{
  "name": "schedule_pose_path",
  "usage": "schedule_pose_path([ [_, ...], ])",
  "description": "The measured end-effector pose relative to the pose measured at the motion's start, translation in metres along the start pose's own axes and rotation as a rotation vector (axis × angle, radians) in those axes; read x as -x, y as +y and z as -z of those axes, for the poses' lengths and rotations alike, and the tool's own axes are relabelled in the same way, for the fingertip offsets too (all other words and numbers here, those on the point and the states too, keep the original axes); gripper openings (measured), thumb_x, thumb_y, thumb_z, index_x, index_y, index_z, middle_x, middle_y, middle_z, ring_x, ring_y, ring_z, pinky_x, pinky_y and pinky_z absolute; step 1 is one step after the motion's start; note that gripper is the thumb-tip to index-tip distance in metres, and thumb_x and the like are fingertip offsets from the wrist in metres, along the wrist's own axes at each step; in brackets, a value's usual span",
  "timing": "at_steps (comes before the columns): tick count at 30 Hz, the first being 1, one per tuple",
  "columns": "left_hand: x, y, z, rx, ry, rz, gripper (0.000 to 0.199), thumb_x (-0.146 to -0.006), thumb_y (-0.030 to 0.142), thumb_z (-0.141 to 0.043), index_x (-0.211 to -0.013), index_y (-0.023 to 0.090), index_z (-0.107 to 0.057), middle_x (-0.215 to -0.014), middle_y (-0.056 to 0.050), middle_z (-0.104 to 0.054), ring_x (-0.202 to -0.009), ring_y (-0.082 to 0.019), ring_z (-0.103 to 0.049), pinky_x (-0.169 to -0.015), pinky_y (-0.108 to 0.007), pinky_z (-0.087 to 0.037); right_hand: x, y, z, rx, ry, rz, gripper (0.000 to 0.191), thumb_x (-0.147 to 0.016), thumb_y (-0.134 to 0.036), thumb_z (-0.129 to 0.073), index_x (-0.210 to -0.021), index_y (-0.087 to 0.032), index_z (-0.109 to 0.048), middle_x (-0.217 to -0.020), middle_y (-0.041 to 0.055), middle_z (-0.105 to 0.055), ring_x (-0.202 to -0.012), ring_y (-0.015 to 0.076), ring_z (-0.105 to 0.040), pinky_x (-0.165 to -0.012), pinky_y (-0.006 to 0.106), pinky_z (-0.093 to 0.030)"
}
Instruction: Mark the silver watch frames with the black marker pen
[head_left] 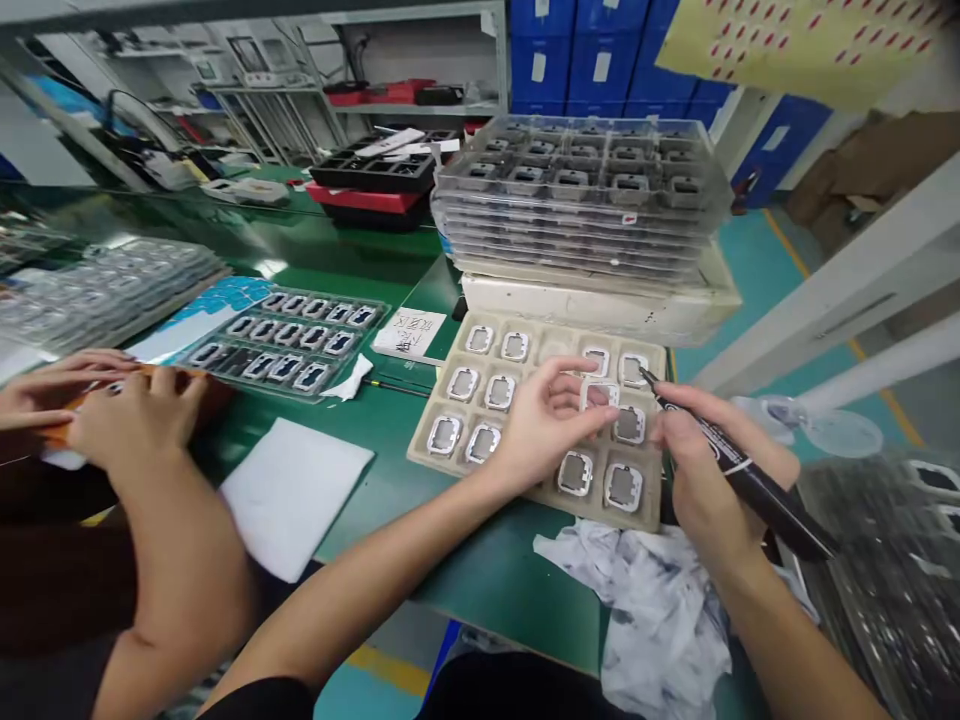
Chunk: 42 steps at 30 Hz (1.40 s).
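My left hand (551,420) is over a beige compartment tray (420,440), its thumb and fingers closed around a small silver frame piece (602,393). Fingers hide part of that piece and some compartments below. A thick black marker (739,480) is in my right hand (705,470), its tip pointing left over the tray's right side, close to another frame piece (634,370). Whether the tip touches anything I cannot tell. Similar frame pieces with grey centres lie in most visible compartments.
Behind the tray, stacked clear trays (577,220) stand on a white box (585,300). A crumpled white cloth (660,610) hangs over the front edge. On the left are a co-worker's hands (142,410), a clear tray of dark parts (289,340) and a white sheet (296,495).
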<state>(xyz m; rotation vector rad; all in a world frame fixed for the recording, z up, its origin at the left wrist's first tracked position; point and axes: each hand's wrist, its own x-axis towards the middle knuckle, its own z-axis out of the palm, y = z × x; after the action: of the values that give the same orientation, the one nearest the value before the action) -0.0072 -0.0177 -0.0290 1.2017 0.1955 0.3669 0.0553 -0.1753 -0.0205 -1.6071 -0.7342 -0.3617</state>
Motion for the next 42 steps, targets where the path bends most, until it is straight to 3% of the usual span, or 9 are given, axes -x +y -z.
schedule_pose_path([
  [3, 0.003, -0.002, -0.002, -0.012, 0.021, -0.076, 0.052, -0.075, 0.029, -0.093, -0.117, 0.02, -0.064, -0.091, -0.003, -0.07, -0.077, -0.014, -0.069, -0.062, -0.023, -0.063, 0.0, -0.003, -0.004, -0.078, 0.059, 0.009, 0.017, -0.1, -0.04, -0.075, -0.108, -0.026, -0.08, -0.075, -0.0008, -0.067, -0.066, 0.0177, -0.066, -0.078, 0.039, -0.061],
  [6, 0.003, -0.005, -0.002, -0.04, 0.005, -0.143, 0.042, -0.079, 0.024, -0.09, -0.114, 0.018, -0.068, -0.093, -0.003, -0.07, -0.082, -0.014, -0.07, -0.068, -0.023, -0.065, 0.002, -0.002, -0.005, -0.211, 0.077, -0.067, 0.027, -0.095, -0.037, -0.081, -0.117, -0.025, -0.07, -0.075, -0.0027, -0.067, -0.065, 0.0194, -0.068, -0.067, 0.035, -0.059],
  [8, 0.003, -0.008, -0.001, -0.071, -0.003, -0.169, 0.044, -0.077, 0.021, -0.091, -0.115, 0.018, -0.069, -0.095, -0.004, -0.072, -0.087, -0.014, -0.07, -0.072, -0.022, -0.065, 0.004, -0.001, -0.005, -0.269, 0.094, -0.091, 0.03, -0.09, -0.034, -0.085, -0.11, -0.024, -0.066, -0.084, -0.0007, -0.069, -0.07, 0.021, -0.071, -0.064, 0.034, -0.057],
  [12, 0.005, -0.014, 0.001, -0.175, -0.016, -0.217, 0.053, -0.075, 0.017, -0.092, -0.123, 0.019, -0.069, -0.099, -0.005, -0.073, -0.093, -0.015, -0.072, -0.077, -0.022, -0.066, 0.006, -0.001, -0.005, -0.249, 0.049, -0.045, 0.02, -0.091, -0.026, -0.083, -0.096, -0.022, -0.064, -0.085, 0.0016, -0.072, -0.075, 0.0218, -0.074, -0.069, 0.034, -0.058],
  [19, 0.006, -0.021, 0.007, -0.432, -0.059, -0.384, 0.047, -0.087, 0.014, -0.08, -0.133, 0.022, -0.069, -0.116, -0.008, -0.077, -0.098, -0.017, -0.076, -0.085, -0.027, -0.069, 0.005, -0.004, -0.006, -0.141, 0.018, -0.05, 0.02, -0.091, -0.022, -0.08, -0.083, -0.022, -0.061, -0.075, -0.0013, -0.071, -0.079, 0.0222, -0.077, -0.073, 0.034, -0.062],
  [23, 0.007, -0.02, 0.006, -0.446, -0.043, -0.393, 0.042, -0.087, 0.016, -0.079, -0.127, 0.021, -0.07, -0.117, -0.007, -0.077, -0.098, -0.017, -0.078, -0.087, -0.028, -0.07, 0.006, -0.001, -0.007, -0.04, 0.047, -0.007, 0.018, -0.092, -0.023, -0.079, -0.082, -0.023, -0.064, -0.075, -0.0025, -0.072, -0.066, 0.0178, -0.072, -0.068, 0.033, -0.06],
  [28, 0.009, -0.018, 0.003, -0.422, -0.003, -0.393, 0.04, -0.085, 0.018, -0.081, -0.124, 0.018, -0.072, -0.112, -0.006, -0.079, -0.093, -0.015, -0.079, -0.082, -0.024, -0.07, 0.009, 0.004, -0.006, -0.028, -0.006, 0.037, 0.015, -0.094, -0.026, -0.079, -0.088, -0.023, -0.066, -0.083, -0.001, -0.074, -0.07, 0.0175, -0.073, -0.062, 0.03, -0.058],
  [34, 0.01, -0.02, 0.003, -0.448, 0.016, -0.394, 0.041, -0.085, 0.019, -0.082, -0.125, 0.018, -0.073, -0.113, -0.007, -0.08, -0.095, -0.015, -0.08, -0.084, -0.025, -0.071, 0.009, 0.003, -0.005, -0.029, -0.03, 0.052, 0.014, -0.096, -0.023, -0.076, -0.088, -0.022, -0.065, -0.081, -0.0035, -0.071, -0.067, 0.0117, -0.066, -0.059, 0.026, -0.052],
  [42, 0.01, -0.022, 0.004, -0.494, 0.032, -0.394, 0.04, -0.086, 0.022, -0.082, -0.125, 0.018, -0.075, -0.113, -0.006, -0.081, -0.091, -0.016, -0.079, -0.086, -0.028, -0.072, 0.01, 0.002, -0.005, -0.046, -0.033, 0.01, 0.019, -0.096, -0.027, -0.077, -0.085, -0.022, -0.063, -0.077, -0.0039, -0.069, -0.064, 0.0125, -0.064, -0.058, 0.027, -0.05],
])
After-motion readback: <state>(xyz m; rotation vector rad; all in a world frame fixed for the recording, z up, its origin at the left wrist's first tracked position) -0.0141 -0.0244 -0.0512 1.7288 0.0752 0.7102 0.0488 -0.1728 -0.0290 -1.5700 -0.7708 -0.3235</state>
